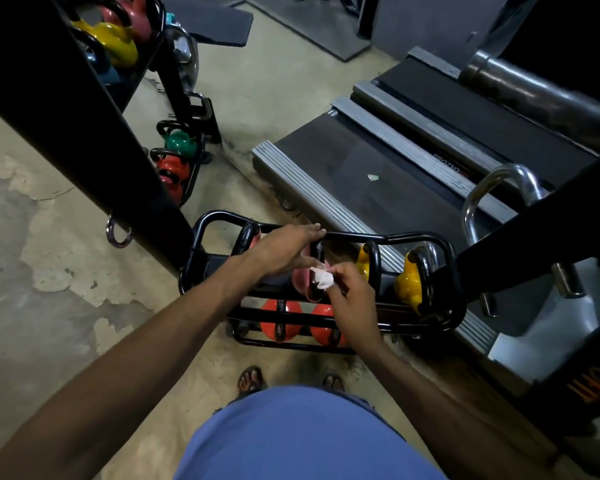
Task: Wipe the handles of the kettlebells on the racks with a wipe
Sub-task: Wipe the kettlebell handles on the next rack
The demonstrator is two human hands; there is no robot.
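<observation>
A low black rack [413,237] runs left to right across the lower middle of the frame. A slanting black post [84,133] stands close on its left, and a treadmill [361,174] has its edge just behind and to the right. Open floor [49,271] lies at the lower left and in front of the rack, where sandalled feet [252,377] stand. On the top tier a pink kettlebell [300,280] sits near the middle, and its black handle [316,252] arches up with the loop running front to back, toward the top of the frame. The left hand [284,252] lies over that handle and the back rail, fingers stretched fairly straight and curled round nothing visible. The right hand [350,296], just lower right of it, pinches a crumpled white wipe [323,279] at its fingertips, against the pink kettlebell beside the handle. Yellow kettlebells [407,282] stand at the rack's right end, with orange kettlebells [279,318] on the lower tier. The floor is worn concrete with patchy, peeling paint
</observation>
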